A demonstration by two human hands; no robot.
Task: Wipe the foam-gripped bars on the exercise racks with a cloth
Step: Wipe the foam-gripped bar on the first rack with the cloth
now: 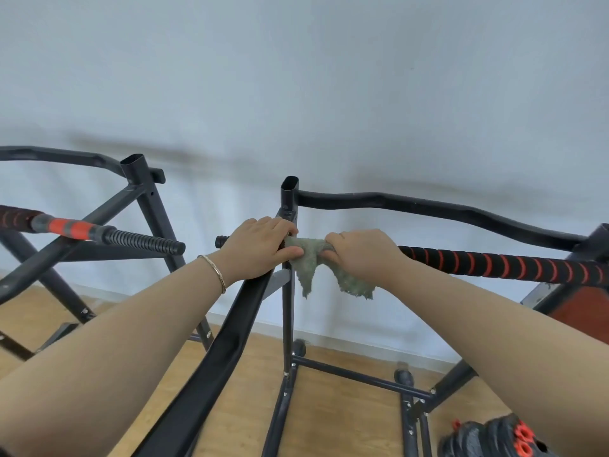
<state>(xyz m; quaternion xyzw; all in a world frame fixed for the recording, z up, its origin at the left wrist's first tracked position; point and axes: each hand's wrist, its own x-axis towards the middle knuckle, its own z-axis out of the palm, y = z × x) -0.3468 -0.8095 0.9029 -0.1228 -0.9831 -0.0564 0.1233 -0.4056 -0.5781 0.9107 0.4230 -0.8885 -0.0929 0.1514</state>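
- The striped bar (501, 263), black foam with red spiral bands, lies level on the rack to the right (290, 199). Its long axis runs left to right and dips slightly toward the right edge of the view.
- A short bare stub of this bar (219, 240) pokes out to the left, past the rack's upright post.
- The second bar (66, 227) sits on the rack to the left (138, 173). It also runs left to right, and its ribbed black end points at the stub, with a gap between them.
- By my count there are two racks, two foam-gripped bars, one cloth and two hands at work.
- The cloth (311, 258) is green and ragged-edged. It is draped over the striped bar right by the upright post, between the hands, with two tails hanging below the bar.
- The left hand (258, 249) is curled over the bar at the post. Its fingers are clenched down, and the thumb presses the cloth's left end against them.
- The right hand (361, 255) is wrapped round the bar with the cloth's other end bunched under its closed fingers. The red-banded foam starts just beyond it.
- A thin bracelet (214, 272) rings the left wrist.
- A bent black top rail (428, 204) runs above the striped bar.
- Some black and red gear (494, 437) sits on the wooden floor (329, 407) at the lower right, too blurred to make out.
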